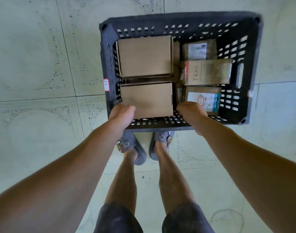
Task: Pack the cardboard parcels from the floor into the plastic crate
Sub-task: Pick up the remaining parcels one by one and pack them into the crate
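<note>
A black plastic crate [177, 16] stands on the tiled floor in front of my feet. Inside it, on the near left, lies a plain cardboard parcel [149, 100]. My left hand [122, 115] grips its near left corner and my right hand [191, 113] grips its near right side, fingers curled down out of sight. Behind it lies a second plain parcel [143, 56]. Along the crate's right side sit three smaller parcels: a labelled one at the back [199, 49], a taped one in the middle [209, 72] and a labelled one at the front [206, 96].
My feet in grey slippers [132, 148] stand against the crate's near wall. A white tag with a red border [106, 84] is stuck on the crate's left rim. Pale floor tiles [34, 64] surround the crate, with no parcels lying on them in view.
</note>
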### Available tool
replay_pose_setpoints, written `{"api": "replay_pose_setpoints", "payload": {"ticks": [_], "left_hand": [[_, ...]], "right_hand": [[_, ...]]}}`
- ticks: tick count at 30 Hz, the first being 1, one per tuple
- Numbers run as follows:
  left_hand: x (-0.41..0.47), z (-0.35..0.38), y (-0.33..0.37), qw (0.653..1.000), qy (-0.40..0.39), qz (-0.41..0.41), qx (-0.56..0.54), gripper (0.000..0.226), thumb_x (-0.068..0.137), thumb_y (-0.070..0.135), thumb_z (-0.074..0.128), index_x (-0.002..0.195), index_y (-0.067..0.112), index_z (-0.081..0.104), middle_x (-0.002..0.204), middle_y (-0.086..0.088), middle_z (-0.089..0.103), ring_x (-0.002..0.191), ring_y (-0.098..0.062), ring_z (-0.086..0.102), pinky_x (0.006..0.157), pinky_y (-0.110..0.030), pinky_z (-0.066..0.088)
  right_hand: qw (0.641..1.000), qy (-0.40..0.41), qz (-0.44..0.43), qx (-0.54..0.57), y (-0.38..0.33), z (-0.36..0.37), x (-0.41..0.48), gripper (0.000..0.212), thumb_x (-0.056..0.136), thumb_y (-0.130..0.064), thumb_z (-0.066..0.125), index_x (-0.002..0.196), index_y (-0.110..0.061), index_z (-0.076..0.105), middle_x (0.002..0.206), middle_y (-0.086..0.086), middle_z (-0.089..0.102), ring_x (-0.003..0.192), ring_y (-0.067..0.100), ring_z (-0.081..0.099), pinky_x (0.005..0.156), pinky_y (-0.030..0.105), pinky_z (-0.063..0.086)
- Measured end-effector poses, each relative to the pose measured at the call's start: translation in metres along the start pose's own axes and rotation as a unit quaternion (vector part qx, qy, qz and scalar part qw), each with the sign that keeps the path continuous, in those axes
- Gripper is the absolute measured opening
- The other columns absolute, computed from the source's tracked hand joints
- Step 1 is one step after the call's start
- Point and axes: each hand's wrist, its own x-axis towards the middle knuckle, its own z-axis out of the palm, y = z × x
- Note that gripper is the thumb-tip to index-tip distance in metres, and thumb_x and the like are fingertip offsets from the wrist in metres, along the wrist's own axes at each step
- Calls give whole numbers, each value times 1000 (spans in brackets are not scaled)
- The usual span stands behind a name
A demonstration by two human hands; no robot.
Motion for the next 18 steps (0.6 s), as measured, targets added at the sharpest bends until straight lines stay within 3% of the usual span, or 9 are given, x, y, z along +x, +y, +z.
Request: {"api": "replay_pose_setpoints", "payload": {"ticks": [4, 8, 12, 16, 18], "left_hand": [[-66, -29, 11, 989, -41, 80, -120, 35, 94, 17, 56, 128, 12, 59, 128, -7, 63, 118, -25, 59, 100, -39, 48], [-154, -66, 30, 976, -81, 149, -136, 17, 97, 17, 53, 109, 19, 64, 111, -4, 68, 99, -16, 65, 104, -41, 46], [-248, -109, 45, 965, -76, 223, -113, 19, 98, 17, 52, 111, 20, 64, 114, -3, 68, 99, -15, 65, 100, -38, 48], [-332, -124, 58, 951, -91, 283, -84, 28, 100, 15, 47, 124, 14, 62, 118, -5, 67, 104, -16, 64, 87, -29, 49], [-370, -112, 68, 941, -106, 313, -74, 27, 100, 15, 46, 122, 13, 62, 118, -5, 67, 101, -17, 64, 78, -23, 48]], "right_hand": [[995, -14, -26, 100, -7, -35, -57, 34, 89, -18, 53, 116, 0, 64, 126, 22, 62, 119, 37, 57, 102, 50, 46], [980, 7, -64, 186, -23, -75, -146, 27, 91, -17, 56, 113, -5, 65, 121, 18, 65, 116, 36, 60, 102, 51, 46], [966, 58, -102, 230, -26, -115, -247, 32, 91, -12, 51, 116, 7, 59, 117, 28, 61, 117, 44, 54, 103, 54, 44], [940, 82, -121, 309, -4, -149, -332, 16, 93, -18, 54, 98, -21, 69, 105, 8, 70, 106, 25, 63, 99, 42, 50], [922, 101, -133, 350, 15, -169, -365, 15, 93, -17, 56, 102, -22, 68, 106, 4, 70, 103, 20, 64, 97, 38, 52]]}}
